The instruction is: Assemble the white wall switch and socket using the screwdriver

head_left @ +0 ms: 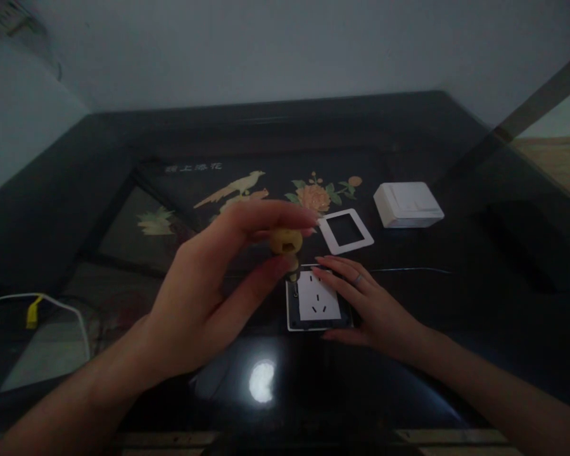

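My left hand [204, 278] pinches the yellow handle of a short screwdriver [285, 241] between thumb and fingers. The tool points down, its tip near the dark left edge of a white wall socket [319, 304]; whether the tip touches a screw there is too dim to tell. The socket lies face up on the dark table, its slots visible and its black rim exposed. From the right, my right hand [375, 307], with a ring on one finger, grips the socket's side, fingers along the top and thumb at the bottom edge. Just beyond it lies a white cover frame [330, 236].
A white stack of plates or a box [408, 209] stands at the back right of the glossy black table [171, 392]. A white cable [66, 303] with a yellow tag [32, 313] runs along the left. Behind the table is a pale wall [266, 50].
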Available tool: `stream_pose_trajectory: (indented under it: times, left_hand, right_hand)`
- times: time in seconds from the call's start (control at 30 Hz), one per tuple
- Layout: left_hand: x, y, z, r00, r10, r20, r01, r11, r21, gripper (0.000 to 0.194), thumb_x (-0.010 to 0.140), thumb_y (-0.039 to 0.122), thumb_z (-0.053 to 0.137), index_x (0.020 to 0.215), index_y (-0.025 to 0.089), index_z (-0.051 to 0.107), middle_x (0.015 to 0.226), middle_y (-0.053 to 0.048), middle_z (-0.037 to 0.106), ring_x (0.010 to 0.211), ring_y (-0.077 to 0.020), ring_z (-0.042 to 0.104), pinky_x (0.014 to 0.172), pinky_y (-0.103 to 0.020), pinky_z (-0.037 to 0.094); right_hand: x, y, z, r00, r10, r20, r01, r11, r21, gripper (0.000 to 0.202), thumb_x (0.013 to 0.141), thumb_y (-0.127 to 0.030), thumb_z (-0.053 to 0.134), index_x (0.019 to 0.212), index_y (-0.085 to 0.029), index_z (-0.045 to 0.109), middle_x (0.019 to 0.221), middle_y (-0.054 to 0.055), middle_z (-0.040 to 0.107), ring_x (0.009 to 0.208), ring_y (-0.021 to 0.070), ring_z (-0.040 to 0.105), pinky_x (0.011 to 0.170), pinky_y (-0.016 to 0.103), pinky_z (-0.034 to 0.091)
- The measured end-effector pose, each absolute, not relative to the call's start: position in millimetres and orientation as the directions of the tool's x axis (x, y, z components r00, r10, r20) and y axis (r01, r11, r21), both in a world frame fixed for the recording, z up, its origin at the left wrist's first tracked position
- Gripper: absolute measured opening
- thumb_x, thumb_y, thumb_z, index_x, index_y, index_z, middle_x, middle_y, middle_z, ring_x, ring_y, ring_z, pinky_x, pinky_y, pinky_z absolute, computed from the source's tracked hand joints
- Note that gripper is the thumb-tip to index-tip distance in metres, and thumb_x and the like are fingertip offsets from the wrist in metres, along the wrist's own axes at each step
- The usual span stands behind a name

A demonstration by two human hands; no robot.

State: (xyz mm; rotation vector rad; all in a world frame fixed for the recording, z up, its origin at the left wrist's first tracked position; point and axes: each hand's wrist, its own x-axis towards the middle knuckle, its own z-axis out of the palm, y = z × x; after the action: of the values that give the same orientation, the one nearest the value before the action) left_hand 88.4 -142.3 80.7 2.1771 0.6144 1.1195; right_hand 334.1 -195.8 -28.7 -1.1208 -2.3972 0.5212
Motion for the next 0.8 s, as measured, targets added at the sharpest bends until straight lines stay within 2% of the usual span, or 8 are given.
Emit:
stream_pose_trajectory:
  times: [0.13, 0.27, 0.4, 0.47, 0.53, 0.6, 0.7, 0.8]
  left_hand:
    - [89, -142, 81, 0.425, 0.658, 0.622, 0.271, -0.748, 0.606, 0.026, 0.084, 0.027, 0.076, 0.108, 0.027, 0.067, 0.104, 0.003, 0.067, 0.097, -0.0187, 0.063, 0.087, -0.037, 0.054]
    - [89, -143, 82, 0.338, 0.623, 0.705, 0.263, -0.782, 0.565, 0.032, 0.076, 0.014, 0.081, 0.102, 0.029, 0.069, 0.088, 0.006, 0.07, 0.079, -0.0147, 0.063, 0.066, -0.032, 0.052]
    - [91, -151, 87, 0.437, 0.731, 0.525, 0.284, -0.665, 0.691, 0.036, 0.088, 0.016, 0.067, 0.118, 0.035, 0.064, 0.105, 0.004, 0.073, 0.092, -0.0209, 0.072, 0.083, -0.036, 0.058]
    - [92, -154, 89, 0.491, 0.714, 0.5, 0.263, -0.668, 0.696, 0.039, 0.092, 0.011, 0.057, 0.124, 0.033, 0.061, 0.113, 0.003, 0.073, 0.1, -0.0207, 0.071, 0.09, -0.034, 0.057]
    - [91, -154, 91, 0.538, 0.672, 0.509, 0.251, -0.704, 0.665, 0.034, 0.094, 0.011, 0.055, 0.122, 0.028, 0.063, 0.118, 0.0, 0.071, 0.105, -0.0206, 0.069, 0.094, -0.033, 0.055]
    - [88, -152, 90, 0.526, 0.63, 0.572, 0.245, -0.756, 0.607, 0.023, 0.09, 0.02, 0.066, 0.113, 0.025, 0.067, 0.114, -0.002, 0.07, 0.1, -0.0213, 0.067, 0.088, -0.033, 0.056]
    - [84, -146, 89, 0.411, 0.63, 0.659, 0.327, -0.777, 0.538, 0.024, 0.076, 0.025, 0.082, 0.096, 0.027, 0.071, 0.09, 0.0, 0.066, 0.079, -0.0183, 0.064, 0.068, -0.03, 0.055]
    - [85, -148, 90, 0.368, 0.705, 0.606, 0.36, -0.709, 0.606, 0.028, 0.077, 0.021, 0.08, 0.1, 0.032, 0.069, 0.088, 0.002, 0.067, 0.076, -0.0177, 0.065, 0.066, -0.03, 0.055]
  right_hand:
    - [334, -196, -28, -0.574, 0.787, 0.227, 0.624, 0.6, -0.501, 0.088, 0.081, -0.042, 0.073, 0.152, -0.022, 0.027, 0.152, 0.018, 0.039, 0.14, 0.0341, 0.035, 0.108, 0.06, 0.042]
    - [334, -195, -27, -0.575, 0.789, 0.218, 0.622, 0.594, -0.509, 0.09, 0.081, -0.043, 0.073, 0.153, -0.025, 0.024, 0.152, 0.017, 0.038, 0.14, 0.0347, 0.036, 0.108, 0.061, 0.042]
    - [334, -196, -28, -0.573, 0.786, 0.233, 0.613, 0.599, -0.514, 0.09, 0.081, -0.042, 0.073, 0.154, -0.025, 0.023, 0.152, 0.017, 0.039, 0.14, 0.034, 0.036, 0.109, 0.061, 0.041]
    - [334, -196, -28, -0.571, 0.785, 0.241, 0.614, 0.603, -0.51, 0.09, 0.081, -0.043, 0.072, 0.154, -0.025, 0.023, 0.151, 0.017, 0.039, 0.141, 0.034, 0.034, 0.11, 0.061, 0.04]
    - [333, -196, -28, -0.57, 0.783, 0.249, 0.612, 0.607, -0.507, 0.09, 0.081, -0.044, 0.072, 0.154, -0.025, 0.022, 0.151, 0.016, 0.039, 0.141, 0.0344, 0.034, 0.11, 0.062, 0.039]
    - [333, -196, -28, -0.571, 0.784, 0.244, 0.613, 0.604, -0.509, 0.091, 0.081, -0.044, 0.072, 0.155, -0.025, 0.022, 0.151, 0.016, 0.04, 0.14, 0.0344, 0.035, 0.109, 0.061, 0.04]
    - [334, -196, -27, -0.572, 0.788, 0.227, 0.624, 0.598, -0.503, 0.089, 0.081, -0.043, 0.072, 0.154, -0.024, 0.024, 0.151, 0.017, 0.04, 0.139, 0.0341, 0.037, 0.108, 0.06, 0.042]
    - [334, -196, -26, -0.57, 0.79, 0.226, 0.629, 0.596, -0.499, 0.089, 0.08, -0.043, 0.073, 0.153, -0.023, 0.026, 0.151, 0.018, 0.04, 0.139, 0.0344, 0.037, 0.107, 0.061, 0.043]
